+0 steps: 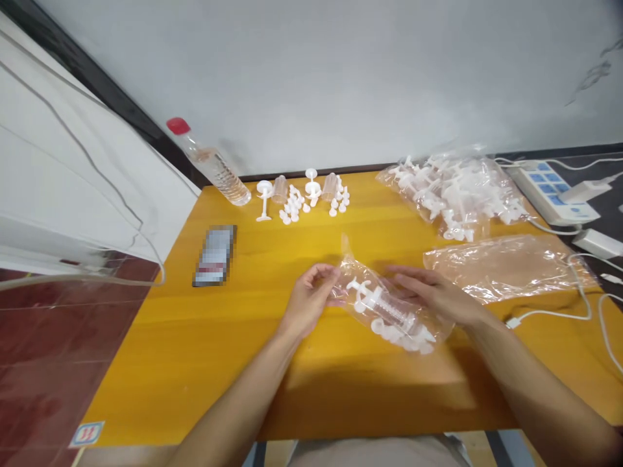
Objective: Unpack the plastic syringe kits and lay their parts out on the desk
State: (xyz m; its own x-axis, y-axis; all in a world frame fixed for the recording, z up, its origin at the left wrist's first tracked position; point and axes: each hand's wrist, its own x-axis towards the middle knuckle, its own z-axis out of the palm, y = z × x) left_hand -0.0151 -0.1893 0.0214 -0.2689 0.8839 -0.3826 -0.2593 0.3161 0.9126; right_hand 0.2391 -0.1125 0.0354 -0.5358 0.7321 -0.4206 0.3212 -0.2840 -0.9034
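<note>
A clear plastic bag [357, 272] tilts down to the right over the table's middle. Inside it lie a plastic syringe [384, 305] with a white plunger and several small white nozzle-like pieces [396, 334]. My left hand [309, 295] pinches the bag's upper left edge between thumb and fingers. On the bag's far right side is my right hand [433, 292], slightly blurred, its fingers stretched out behind the film. Whether those fingers press on the bag is hard to see.
White plungers [264, 198], clear barrels [329, 188] and small white pieces [292, 206] stand at the back. A bottle [219, 175] and phone [214, 256] are left. A full bag [452, 188], flat clear bag [511, 266], power strip [549, 191] and white cables [555, 316] are right.
</note>
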